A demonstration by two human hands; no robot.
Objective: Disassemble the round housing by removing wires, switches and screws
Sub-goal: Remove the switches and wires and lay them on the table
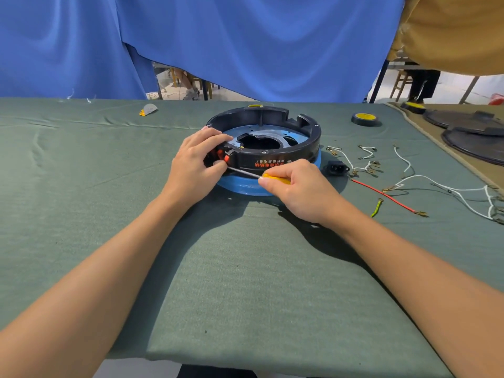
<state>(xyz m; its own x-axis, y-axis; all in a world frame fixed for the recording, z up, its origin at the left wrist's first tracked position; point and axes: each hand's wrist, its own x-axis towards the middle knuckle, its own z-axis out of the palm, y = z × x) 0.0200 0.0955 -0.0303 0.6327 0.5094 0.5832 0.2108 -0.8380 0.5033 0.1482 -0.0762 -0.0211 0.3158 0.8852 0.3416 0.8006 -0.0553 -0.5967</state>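
Left hand point(195, 162) grips the round housing point(275, 137) at its red switch point(222, 156); right hand point(297, 186) holds a screwdriver point(256, 175). Loose wires point(403, 184), a socket point(336, 167) and tape roll point(365, 119) lie right.

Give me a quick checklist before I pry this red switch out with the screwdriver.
1. Housing steadied: the left hand grips the round housing at the switch. Ok.
2. Tool held: the right hand grips the screwdriver by its yellow handle. Ok.
3. Tip seated at the red switch: the tip ends beside it, but the contact is hidden by the thumb. Cannot tell.
4. Fingers clear of the tip: the left thumb sits right at it. Not ok.
5. Switch unplugged: the loose wires lie on the cloth, but the switch's terminals are hidden. Cannot tell.
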